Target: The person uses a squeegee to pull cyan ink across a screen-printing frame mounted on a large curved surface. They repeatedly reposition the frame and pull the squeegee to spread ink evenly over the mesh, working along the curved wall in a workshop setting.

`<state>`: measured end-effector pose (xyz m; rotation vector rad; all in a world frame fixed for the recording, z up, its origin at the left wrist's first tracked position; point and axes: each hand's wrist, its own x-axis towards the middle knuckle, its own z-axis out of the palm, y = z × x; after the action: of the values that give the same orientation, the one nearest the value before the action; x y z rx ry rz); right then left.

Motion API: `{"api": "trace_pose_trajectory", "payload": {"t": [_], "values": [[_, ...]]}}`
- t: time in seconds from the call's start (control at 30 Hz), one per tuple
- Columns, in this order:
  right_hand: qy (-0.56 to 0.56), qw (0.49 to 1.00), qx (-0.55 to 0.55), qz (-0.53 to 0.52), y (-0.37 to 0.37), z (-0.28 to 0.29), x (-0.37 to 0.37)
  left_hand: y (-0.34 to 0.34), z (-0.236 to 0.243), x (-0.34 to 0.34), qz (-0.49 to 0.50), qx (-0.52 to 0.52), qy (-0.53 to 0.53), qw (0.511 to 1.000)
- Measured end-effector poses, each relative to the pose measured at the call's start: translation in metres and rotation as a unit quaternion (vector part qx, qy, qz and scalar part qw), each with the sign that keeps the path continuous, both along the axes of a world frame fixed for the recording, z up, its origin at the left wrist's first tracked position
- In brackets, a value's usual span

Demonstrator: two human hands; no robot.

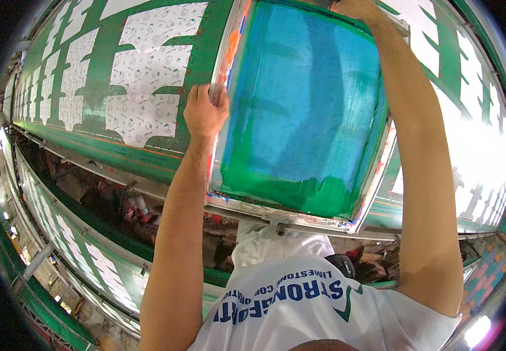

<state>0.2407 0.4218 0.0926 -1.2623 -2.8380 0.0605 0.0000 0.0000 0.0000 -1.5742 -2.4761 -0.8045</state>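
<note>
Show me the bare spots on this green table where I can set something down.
Left of the frame, the green strip between the two nearest columns of white printed pieces is free, as is the band below them. The middle is crowded: frame, left hand on its rail, right hand by its far end. Glare hides much farther right.

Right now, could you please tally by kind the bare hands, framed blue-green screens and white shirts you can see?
Left hand and right hand, both bare: 2
Framed screen: 1
White shirt: 1
Total: 4
</note>
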Motion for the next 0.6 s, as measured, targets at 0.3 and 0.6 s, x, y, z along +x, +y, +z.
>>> {"api": "trace_pose_trajectory", "payload": {"t": [0.3,0.6], "values": [[-0.06,0.992,-0.111,0.02,-0.044,0.008,0.004,0.002,-0.003,-0.001,-0.004,-0.009,-0.009,1.0],[-0.068,0.981,-0.17,-0.063,-0.289,0.013,0.041,0.005,-0.011,-0.007,-0.01,-0.003,-0.045,0.999]]}}
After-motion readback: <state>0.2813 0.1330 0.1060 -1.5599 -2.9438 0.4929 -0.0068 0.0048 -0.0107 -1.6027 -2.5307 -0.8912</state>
